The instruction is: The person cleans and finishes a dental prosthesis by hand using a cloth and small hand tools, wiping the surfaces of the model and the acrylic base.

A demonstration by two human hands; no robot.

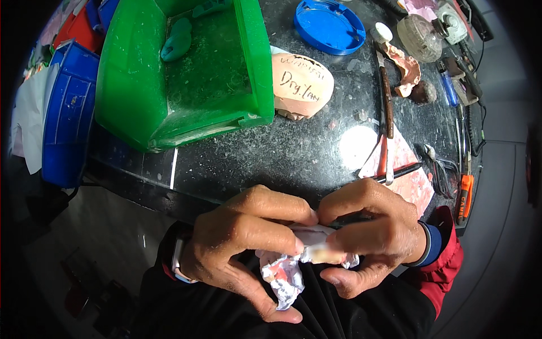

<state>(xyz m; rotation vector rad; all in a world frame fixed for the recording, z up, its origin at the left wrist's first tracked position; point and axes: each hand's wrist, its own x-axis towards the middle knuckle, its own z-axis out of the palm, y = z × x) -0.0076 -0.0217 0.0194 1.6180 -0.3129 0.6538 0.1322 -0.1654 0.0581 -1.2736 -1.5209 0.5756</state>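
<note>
My left hand [243, 231] and my right hand [378, 231] meet in front of my dark clothing, just off the bench's near edge. Between them is a crumpled, shiny white-and-silver foil-like wrapping [287, 282], with patches of pink and a cream-coloured piece [323, 255] showing. My left fingers and thumb grip its left side. On the right, my index finger presses against the cream-coloured piece, blurred at its tip, with the thumb just below. What lies inside the wrapping is mostly hidden by my fingers.
On the black bench [226, 169] stands a green bin [262, 62] beside a plaster dental model [307, 85]. A blue lid [330, 28], wooden-handled knife [387, 101], pink-stained sheet [409, 189] and orange cutter [466, 195] lie right. A blue bin [68, 118] is left.
</note>
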